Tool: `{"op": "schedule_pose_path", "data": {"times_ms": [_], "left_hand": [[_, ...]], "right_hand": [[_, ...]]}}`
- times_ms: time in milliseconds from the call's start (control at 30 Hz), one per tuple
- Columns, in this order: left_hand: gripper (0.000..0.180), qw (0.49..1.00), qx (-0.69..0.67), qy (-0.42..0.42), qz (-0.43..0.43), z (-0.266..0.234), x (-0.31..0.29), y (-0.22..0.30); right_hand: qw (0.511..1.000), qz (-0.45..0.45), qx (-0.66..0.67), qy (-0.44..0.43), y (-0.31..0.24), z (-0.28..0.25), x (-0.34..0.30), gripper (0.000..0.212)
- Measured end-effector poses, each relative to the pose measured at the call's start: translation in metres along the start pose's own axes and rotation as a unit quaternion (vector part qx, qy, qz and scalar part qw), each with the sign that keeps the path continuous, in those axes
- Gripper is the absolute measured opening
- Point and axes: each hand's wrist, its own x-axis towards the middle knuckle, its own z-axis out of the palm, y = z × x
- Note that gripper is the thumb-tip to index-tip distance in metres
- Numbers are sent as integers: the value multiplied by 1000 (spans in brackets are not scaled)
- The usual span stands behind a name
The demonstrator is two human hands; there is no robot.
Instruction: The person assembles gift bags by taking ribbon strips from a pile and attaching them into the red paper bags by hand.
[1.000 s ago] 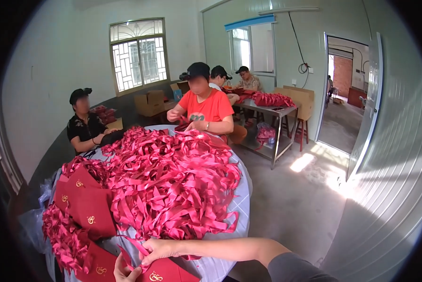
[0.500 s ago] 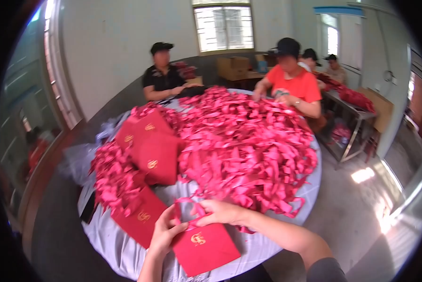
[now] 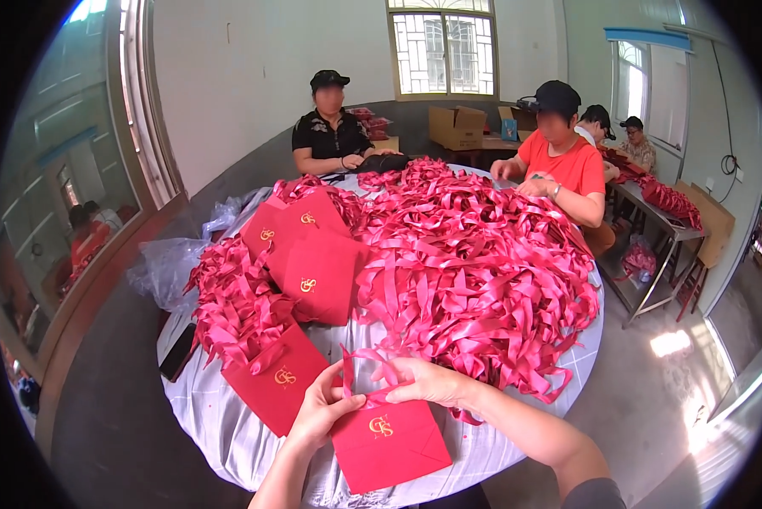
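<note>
A small red paper gift bag (image 3: pixel 391 458) with a gold emblem lies at the table's near edge, its top toward the ribbons. My left hand (image 3: pixel 320 409) pinches its upper left rim, thumb on the front. At the top edge, my right hand (image 3: pixel 430 382) has its fingers closed on a pink ribbon (image 3: pixel 347 371) that loops up between both hands; the fingertips are partly hidden. Left of my left hand lies another red gift bag (image 3: pixel 266 399) with a ribbon handle. Beyond it, several red bags (image 3: pixel 334 271) overlap in a pile. A large heap of pink ribbons (image 3: pixel 483 288) covers much of the table.
A smaller ribbon heap (image 3: pixel 232 301), a dark phone (image 3: pixel 177 352) and clear plastic (image 3: pixel 169 270) lie along the left side of the cloth-covered table (image 3: pixel 203 424). Two co-workers sit across, one in black (image 3: pixel 326 136), one in red (image 3: pixel 559 157). More people work behind at a metal table (image 3: pixel 652 212).
The view has shifted, so the table and bags appear farther right. Both hands stay at the bag's top edge with the ribbon, with little change in their grip.
</note>
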Motion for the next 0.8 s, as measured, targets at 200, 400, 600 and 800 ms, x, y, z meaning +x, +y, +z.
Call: {"op": "schedule_pose_path", "data": {"times_ms": [200, 400, 600, 800], "left_hand": [[76, 1000, -1, -5, 4, -1, 1, -2], [76, 1000, 4, 0, 0, 1, -1, 0], [76, 1000, 6, -2, -1, 0, 1, -1], [76, 1000, 9, -7, 3, -1, 1, -2]], "right_hand": [[1000, 9, 9, -9, 3, -2, 0, 38], [1000, -3, 1, -1, 6, -1, 1, 40], [1000, -9, 3, 3, 8, -1, 4, 41], [1000, -12, 2, 6, 8, -1, 4, 41]]}}
